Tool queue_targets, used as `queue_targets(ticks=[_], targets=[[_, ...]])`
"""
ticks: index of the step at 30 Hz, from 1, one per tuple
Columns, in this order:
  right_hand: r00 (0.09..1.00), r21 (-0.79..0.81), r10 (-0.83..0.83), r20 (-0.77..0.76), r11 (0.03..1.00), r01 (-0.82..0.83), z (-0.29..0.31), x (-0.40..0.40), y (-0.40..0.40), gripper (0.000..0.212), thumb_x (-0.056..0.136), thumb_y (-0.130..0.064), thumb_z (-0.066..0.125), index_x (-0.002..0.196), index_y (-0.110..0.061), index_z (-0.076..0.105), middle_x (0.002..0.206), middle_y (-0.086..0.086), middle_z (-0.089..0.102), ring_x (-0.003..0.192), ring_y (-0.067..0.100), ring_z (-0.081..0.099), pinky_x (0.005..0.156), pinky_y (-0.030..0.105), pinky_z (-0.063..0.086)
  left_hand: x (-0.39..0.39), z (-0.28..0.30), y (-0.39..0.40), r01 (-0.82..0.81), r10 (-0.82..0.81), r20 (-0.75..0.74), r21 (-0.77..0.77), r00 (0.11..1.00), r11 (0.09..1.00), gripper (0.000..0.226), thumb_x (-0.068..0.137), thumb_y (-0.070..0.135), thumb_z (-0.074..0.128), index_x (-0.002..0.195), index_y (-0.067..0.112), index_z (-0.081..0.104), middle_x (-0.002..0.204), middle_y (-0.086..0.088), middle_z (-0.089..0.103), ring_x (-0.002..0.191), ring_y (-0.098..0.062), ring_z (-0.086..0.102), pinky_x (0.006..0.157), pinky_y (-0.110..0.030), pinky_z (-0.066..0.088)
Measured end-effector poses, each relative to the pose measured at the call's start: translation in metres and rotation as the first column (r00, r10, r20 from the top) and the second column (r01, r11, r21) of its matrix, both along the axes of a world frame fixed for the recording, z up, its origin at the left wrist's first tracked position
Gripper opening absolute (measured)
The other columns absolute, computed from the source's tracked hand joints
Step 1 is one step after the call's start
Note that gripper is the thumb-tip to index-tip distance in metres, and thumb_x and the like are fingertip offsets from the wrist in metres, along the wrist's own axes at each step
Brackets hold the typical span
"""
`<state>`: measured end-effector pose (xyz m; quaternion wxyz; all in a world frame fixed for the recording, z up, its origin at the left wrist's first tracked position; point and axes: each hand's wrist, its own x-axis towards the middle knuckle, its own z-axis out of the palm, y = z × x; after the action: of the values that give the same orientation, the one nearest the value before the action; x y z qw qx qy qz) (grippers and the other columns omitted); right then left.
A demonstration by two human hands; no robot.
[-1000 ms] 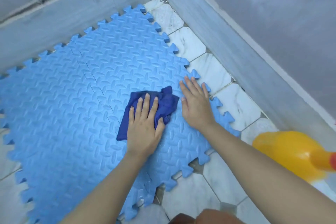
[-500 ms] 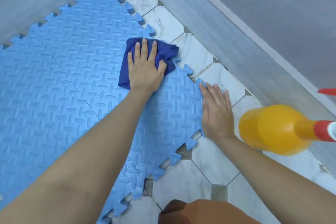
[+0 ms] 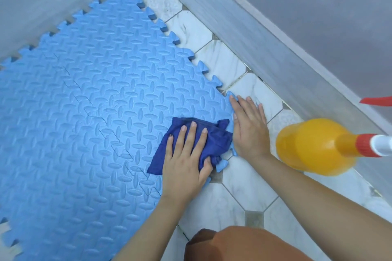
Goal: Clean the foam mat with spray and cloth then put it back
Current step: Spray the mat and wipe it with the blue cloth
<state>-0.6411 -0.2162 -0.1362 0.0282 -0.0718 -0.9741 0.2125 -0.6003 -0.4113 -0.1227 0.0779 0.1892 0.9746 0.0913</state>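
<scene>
The blue foam mat (image 3: 89,116) of interlocking tiles fills the view from the centre out to nine o'clock, lying flat on the white marble floor (image 3: 244,188), its toothed edge running from twelve o'clock down toward six. A grey wall (image 3: 265,34) runs along the floor from twelve to four o'clock. At three o'clock an orange spray bottle (image 3: 314,146) with a red collar stands on the floor, just beside the right forearm. The left hand (image 3: 186,159) lies flat with fingers spread, pressing the dark blue cloth (image 3: 214,140) onto the mat's edge near the centre. The right hand (image 3: 249,127), fingers straight and together, rests flat on that edge at two o'clock of the cloth, touching it.
</scene>
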Motion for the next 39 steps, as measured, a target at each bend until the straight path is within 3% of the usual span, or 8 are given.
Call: queue_targets(ticks=[3,7,12,18,25,32,36,39], targets=[[0.999,-0.124,-0.004,0.046,0.992,0.010,0.006,-0.001,0.004,0.053,0.097,-0.016,0.028,0.148,-0.023,0.041,0.151,0.003,0.045,0.146,0.025,0.031,0.123,0.042,0.011,-0.013,0.002,0.005,-0.011,0.011,0.001,0.004,1.000,1.000,0.063,0.087,0.042,0.038,0.148,0.026,0.034,0.157,-0.003,0.025,0.145,-0.022,0.021,0.117,-0.046,0.014],[0.987,-0.423,-0.035,0.157,0.901,0.099,0.023,-0.012,0.012,0.059,0.095,0.006,0.028,0.142,-0.022,0.050,0.151,0.002,0.045,0.148,0.016,0.025,0.120,0.023,-0.002,-0.084,0.003,0.025,-0.089,0.088,0.014,0.032,0.996,0.996,0.066,0.087,0.048,0.024,0.150,0.028,0.026,0.159,-0.002,0.018,0.147,-0.022,0.014,0.117,-0.045,0.006],[0.974,-0.490,-0.032,0.223,0.860,0.140,0.028,-0.015,0.021,0.064,0.094,0.013,0.028,0.138,-0.024,0.055,0.148,-0.002,0.048,0.146,0.009,0.028,0.107,-0.001,-0.005,-0.134,0.000,0.049,-0.140,0.139,0.038,0.013,0.990,0.990,0.071,0.085,0.051,0.013,0.152,0.027,0.019,0.160,-0.005,0.012,0.147,-0.025,0.008,0.118,-0.047,0.002],[0.969,-0.488,-0.173,0.175,0.840,0.238,0.029,-0.015,0.015,0.066,0.086,0.016,0.029,0.127,-0.022,0.065,0.140,0.005,0.058,0.142,0.008,0.037,0.119,0.017,0.003,-0.024,0.000,0.027,0.136,-0.135,-0.037,0.038,0.990,0.990,0.063,0.087,0.045,0.041,0.146,0.023,0.037,0.156,-0.005,0.028,0.144,-0.026,0.025,0.115,-0.049,0.017],[0.995,-0.037,-0.103,0.012,0.994,0.103,0.009,-0.009,-0.017,0.056,0.086,0.010,0.037,0.136,-0.007,0.053,0.142,0.015,0.054,0.141,0.033,0.039,0.118,0.053,0.023,-0.071,-0.002,0.001,0.076,-0.076,-0.034,0.003,0.997,0.997,0.065,0.085,0.044,0.039,0.147,0.027,0.034,0.157,-0.002,0.026,0.144,-0.020,0.024,0.117,-0.044,0.012],[0.999,0.139,-0.033,-0.008,0.990,0.033,0.005,-0.011,-0.017,0.066,0.076,0.013,0.038,0.138,-0.003,0.049,0.151,0.014,0.044,0.144,0.033,0.034,0.118,0.054,0.017,-0.202,0.005,-0.047,-0.283,0.285,0.050,-0.039,0.957,0.958,0.062,0.098,0.045,0.028,0.153,0.026,0.010,0.161,-0.004,0.000,0.148,-0.022,0.001,0.119,-0.045,0.001],[1.000,0.157,-0.018,0.019,0.987,0.014,0.009,-0.021,-0.022,0.067,0.069,0.020,0.049,0.133,-0.003,0.052,0.155,0.013,0.038,0.148,0.033,0.025,0.120,0.052,0.009,-0.142,0.001,-0.058,-0.351,0.352,-0.035,0.026,0.935,0.936,0.061,0.093,0.042,0.030,0.151,0.022,0.025,0.159,-0.008,0.017,0.146,-0.025,0.015,0.118,-0.047,0.010],[1.000,0.019,0.018,-0.017,1.000,-0.018,0.011,-0.046,-0.030,0.044,0.081,0.012,0.043,0.120,-0.004,0.055,0.155,0.012,0.037,0.148,0.030,0.025,0.121,0.047,0.019,-0.069,0.001,-0.052,-0.263,0.264,-0.037,0.045,0.964,0.964,0.061,0.090,0.041,0.033,0.148,0.024,0.033,0.157,-0.006,0.025,0.145,-0.024,0.022,0.117,-0.046,0.014]])
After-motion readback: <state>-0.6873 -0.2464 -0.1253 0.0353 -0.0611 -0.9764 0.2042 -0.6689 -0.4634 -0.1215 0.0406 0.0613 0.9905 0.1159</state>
